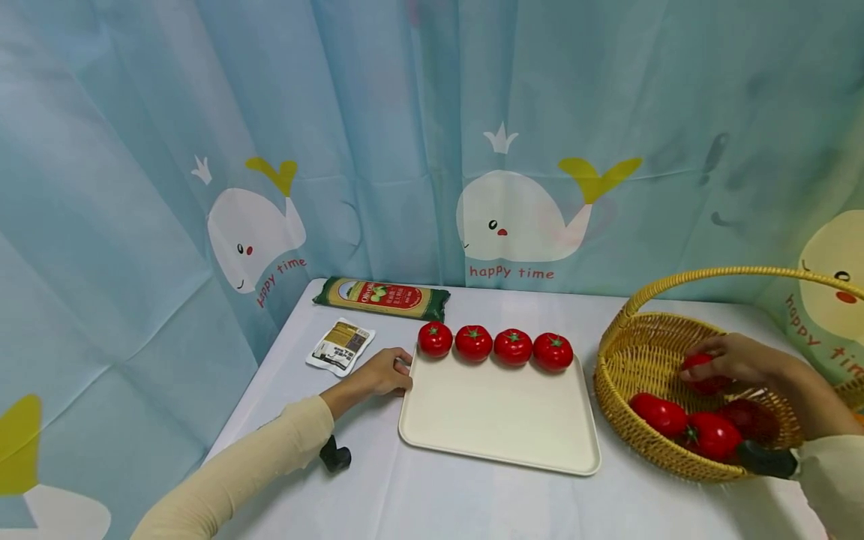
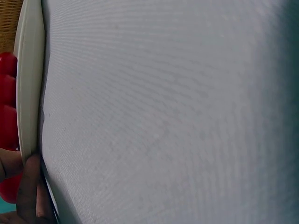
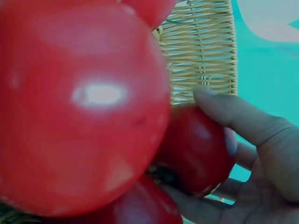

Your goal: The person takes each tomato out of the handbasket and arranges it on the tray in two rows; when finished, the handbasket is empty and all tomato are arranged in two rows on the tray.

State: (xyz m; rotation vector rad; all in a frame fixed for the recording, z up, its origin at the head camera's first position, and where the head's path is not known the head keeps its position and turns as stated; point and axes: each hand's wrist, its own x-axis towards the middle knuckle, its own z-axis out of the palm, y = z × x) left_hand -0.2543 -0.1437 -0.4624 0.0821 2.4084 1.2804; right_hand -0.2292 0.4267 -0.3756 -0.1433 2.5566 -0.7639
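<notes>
My left hand [image 1: 382, 374] pinches the left rim of a cream tray [image 1: 496, 412], thumb on the inner side and fingers outside, as the left wrist view shows. Along the tray's far edge sits a row of several red tomatoes [image 1: 513, 347] with green stems. At the right, my right hand [image 1: 745, 361] reaches into a wicker basket [image 1: 616, 405] and grips a tomato [image 3: 198, 149] between thumb and fingers. More tomatoes [image 1: 714, 436] lie below it in the basket, and one looms large in front of the right wrist camera.
The basket's tall arched handle [image 1: 729, 271] rises over the right hand's side. Behind and left of the tray lie a green-ended noodle-like packet [image 1: 381, 297] and a small white-and-gold pouch [image 1: 340, 346]. A blue whale-print curtain [image 1: 405, 150] stands behind the white table.
</notes>
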